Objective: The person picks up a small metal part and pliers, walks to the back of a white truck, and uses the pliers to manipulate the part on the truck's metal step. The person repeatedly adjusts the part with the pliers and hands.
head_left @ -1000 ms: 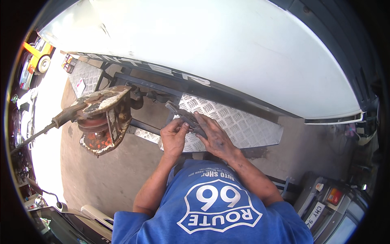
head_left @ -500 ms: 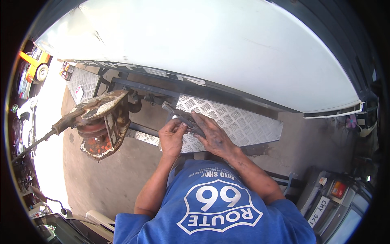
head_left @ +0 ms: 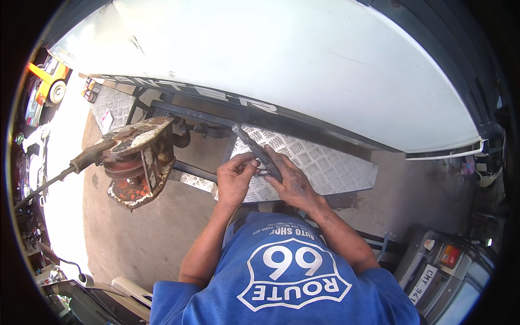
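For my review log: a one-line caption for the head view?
Both hands, left hand and right hand, grip a dark tool over a checker-plate panel.

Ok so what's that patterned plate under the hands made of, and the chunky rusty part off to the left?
The patterned plate looks like bare aluminium tread plate: pale silvery metal with a raised diamond pattern, though it could be steel. The rusty part looks like heavy steel or iron: orange-brown rust and flaking pale paint. The left hand and right hand hold a dark tool, probably metal.

Single head-worn fisheye, looking steeply down, close over hands (head_left: 260, 176)
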`<state>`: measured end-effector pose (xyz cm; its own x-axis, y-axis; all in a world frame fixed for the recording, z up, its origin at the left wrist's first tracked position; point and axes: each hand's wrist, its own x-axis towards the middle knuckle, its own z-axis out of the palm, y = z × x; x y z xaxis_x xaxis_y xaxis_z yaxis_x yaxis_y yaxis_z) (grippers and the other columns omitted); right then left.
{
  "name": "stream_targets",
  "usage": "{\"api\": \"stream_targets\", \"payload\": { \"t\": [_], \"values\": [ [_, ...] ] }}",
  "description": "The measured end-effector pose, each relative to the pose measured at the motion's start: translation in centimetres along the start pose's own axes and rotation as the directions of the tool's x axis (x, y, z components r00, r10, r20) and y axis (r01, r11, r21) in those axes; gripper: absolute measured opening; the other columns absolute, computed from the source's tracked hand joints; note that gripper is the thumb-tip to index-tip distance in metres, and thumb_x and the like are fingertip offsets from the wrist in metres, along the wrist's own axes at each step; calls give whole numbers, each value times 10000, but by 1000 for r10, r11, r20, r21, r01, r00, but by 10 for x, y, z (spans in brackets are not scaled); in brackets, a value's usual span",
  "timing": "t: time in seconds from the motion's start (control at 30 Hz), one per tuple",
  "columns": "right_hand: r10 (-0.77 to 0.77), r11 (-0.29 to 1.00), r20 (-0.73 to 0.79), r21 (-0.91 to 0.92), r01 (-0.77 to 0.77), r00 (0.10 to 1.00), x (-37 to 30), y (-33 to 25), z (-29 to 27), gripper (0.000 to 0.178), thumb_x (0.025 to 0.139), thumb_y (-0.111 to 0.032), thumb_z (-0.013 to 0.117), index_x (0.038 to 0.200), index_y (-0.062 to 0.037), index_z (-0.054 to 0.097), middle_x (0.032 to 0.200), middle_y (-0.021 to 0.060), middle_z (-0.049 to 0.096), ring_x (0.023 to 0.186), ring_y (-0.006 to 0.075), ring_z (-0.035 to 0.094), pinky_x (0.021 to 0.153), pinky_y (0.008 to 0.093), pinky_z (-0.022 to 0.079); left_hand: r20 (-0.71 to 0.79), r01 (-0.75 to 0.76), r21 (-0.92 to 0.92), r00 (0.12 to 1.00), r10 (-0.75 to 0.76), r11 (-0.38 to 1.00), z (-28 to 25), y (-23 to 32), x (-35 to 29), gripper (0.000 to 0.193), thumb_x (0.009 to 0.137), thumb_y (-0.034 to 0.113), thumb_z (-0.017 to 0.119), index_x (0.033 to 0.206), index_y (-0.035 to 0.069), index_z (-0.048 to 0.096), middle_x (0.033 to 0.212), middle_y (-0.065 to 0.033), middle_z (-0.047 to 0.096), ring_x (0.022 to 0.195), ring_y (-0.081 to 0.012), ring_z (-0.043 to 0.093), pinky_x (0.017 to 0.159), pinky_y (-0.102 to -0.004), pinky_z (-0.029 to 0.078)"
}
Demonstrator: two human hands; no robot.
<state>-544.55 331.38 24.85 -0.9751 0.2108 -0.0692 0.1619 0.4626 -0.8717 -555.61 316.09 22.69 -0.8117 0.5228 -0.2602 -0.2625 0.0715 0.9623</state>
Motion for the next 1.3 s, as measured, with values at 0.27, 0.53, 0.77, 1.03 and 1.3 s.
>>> {"api": "stream_targets", "payload": {
  "t": [0.27, 0.53, 0.77, 1.03, 1.3],
  "values": [
    [-165, 966, -128, -223, 133, 978, -3, 6, 3, 853, 855, -64, 774, 1592, -88, 344, 1262, 209, 577, 1128, 379, 619, 982, 462, 524, 100, -39, 239, 995, 16, 970, -3, 5, -6, 171, 1019, 128, 651, 1055, -39, 656, 833, -37, 677, 708, -85, 613, 630, -239, 491],
    [46, 989, -161, -131, -67, 986, -11, 8, -8, 586, 856, -164, 816, 1334, 7, 523, 1216, 232, 638, 1107, 406, 662, 935, 451, 543, 458, 343, -167, 857, -236, 924, -30, 14, -33, 300, 1032, 293, 644, 887, 33, 609, 739, -26, 577, 684, -113, 563, 640, -257, 468],
    [205, 977, -101, 71, -199, 973, -25, -8, -3, 582, 791, -184, 795, 1281, 20, 555, 1090, 245, 702, 996, 402, 703, 864, 466, 545, 279, 249, -698, 958, -66, 671, -17, 54, -55, 562, 1047, 364, 589, 1537, 128, 444, 1405, -42, 620, 749, -93, 561, 613, -257, 479],
    [-9, 950, -220, 304, 77, 976, -39, -18, 9, 676, 883, -376, 732, 1376, 20, 492, 970, 24, 594, 808, 161, 598, 717, 299, 520, 370, -599, 351, 795, 480, 720, -12, 46, -61, 253, 1052, 187, 538, 1231, 9, 527, 1089, -178, 578, 891, -415, 642, 737, -474, 541],
    [-28, 916, 162, 399, -39, 986, -42, -34, -19, 611, 761, 42, 685, 1324, -59, 470, 1077, 73, 574, 879, 145, 592, 619, 246, 506, 523, -539, 281, 780, 344, 794, -29, 76, -95, 232, 1094, 233, 449, 1142, 9, 489, 1049, -212, 546, 992, -428, 597, 831, -512, 498]
  ]
}}
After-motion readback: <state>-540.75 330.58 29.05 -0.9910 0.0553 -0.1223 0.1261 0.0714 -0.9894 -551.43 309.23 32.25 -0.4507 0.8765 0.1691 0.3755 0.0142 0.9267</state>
